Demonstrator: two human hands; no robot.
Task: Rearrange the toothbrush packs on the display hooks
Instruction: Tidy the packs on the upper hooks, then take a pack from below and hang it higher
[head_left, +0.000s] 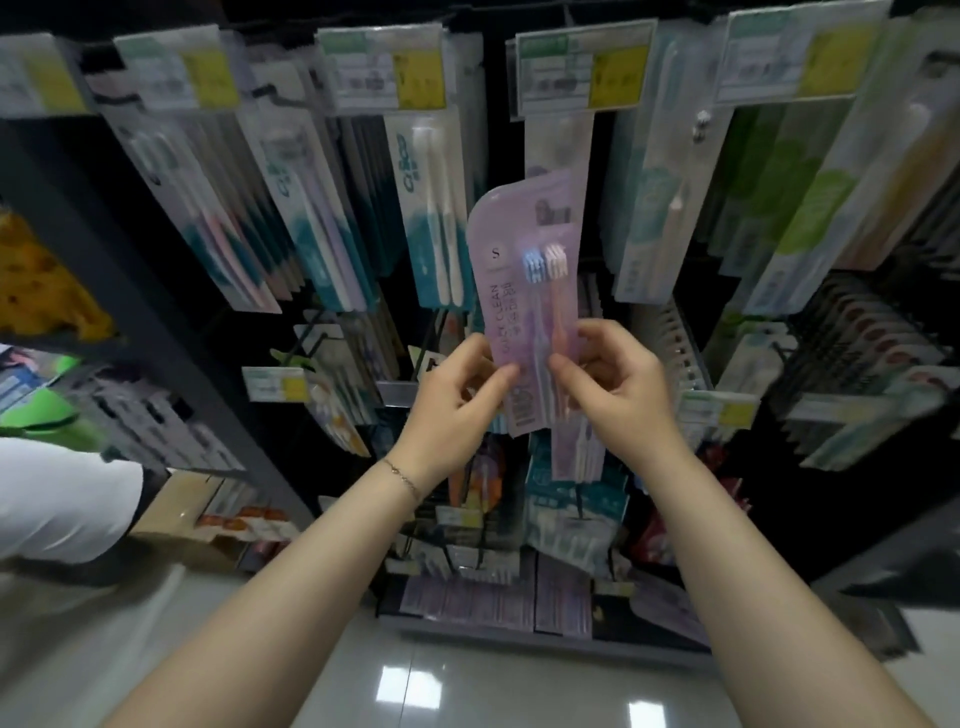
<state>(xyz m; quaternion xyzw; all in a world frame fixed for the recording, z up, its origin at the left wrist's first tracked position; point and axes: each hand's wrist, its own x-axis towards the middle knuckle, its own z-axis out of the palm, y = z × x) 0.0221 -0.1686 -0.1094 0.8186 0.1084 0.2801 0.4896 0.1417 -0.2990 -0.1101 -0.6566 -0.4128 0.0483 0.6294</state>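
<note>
A lilac toothbrush pack (511, 291) with two brushes, one blue-headed and one pink-headed, stands upright in front of the display. My left hand (457, 395) pinches its lower left edge, thumb on the front. My right hand (613, 384) pinches its lower right edge. The pack's top overlaps a white pack (556, 150) hanging from a hook below a price tag (582, 67). Whether the lilac pack is on a hook I cannot tell. More lilac packs (576, 452) hang below my hands.
Rows of teal and white packs (431, 208) hang on hooks to the left, green-marked packs (800, 218) to the right. Lower hooks carry price tags (275, 384) and smaller goods. A person's white sleeve (62, 499) is at the left edge. Glossy floor tiles (467, 686) lie below.
</note>
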